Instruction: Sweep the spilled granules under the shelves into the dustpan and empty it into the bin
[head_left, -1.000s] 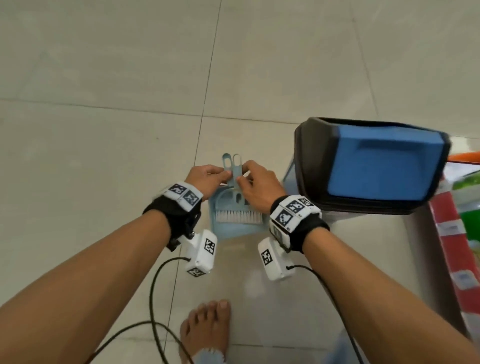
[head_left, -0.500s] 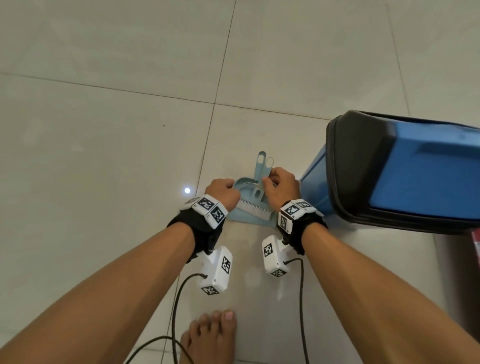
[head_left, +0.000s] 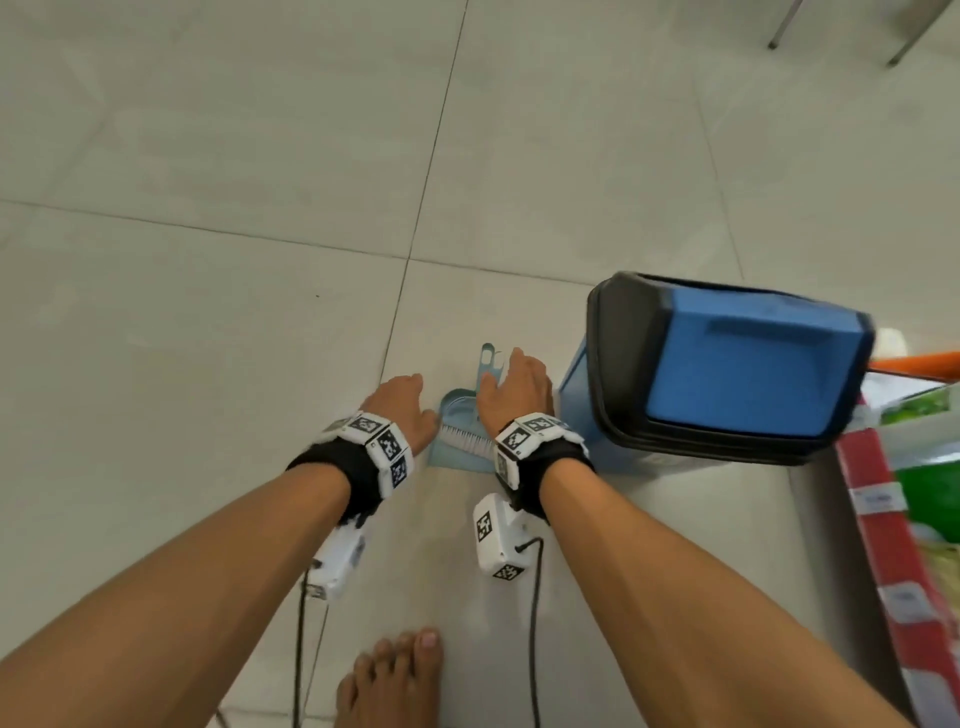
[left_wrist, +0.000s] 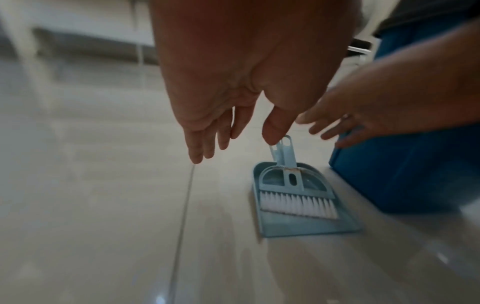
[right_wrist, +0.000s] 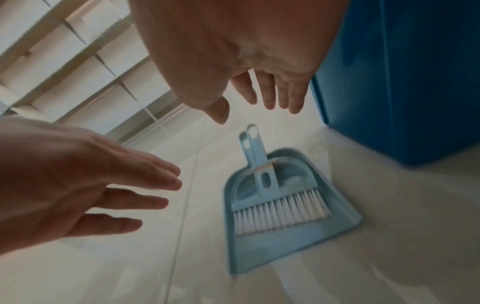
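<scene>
Hovering over the unmarked dustpan (left_wrist: 298, 216), both hands spread.

floor: pale big tiles (head_left: 208, 156), thin grout lines
far corner: couple of metal legs (head_left: 779, 31)
right edge: red shelf edge (head_left: 883, 519), green packet (head_left: 930, 478)

The brush (left_wrist: 296, 197) lies in the dustpan (left_wrist: 309, 225) on the floor (head_left: 208, 338) — the bin (head_left: 727, 374) stands just right, shelves (head_left: 909, 519) farther right.
</scene>
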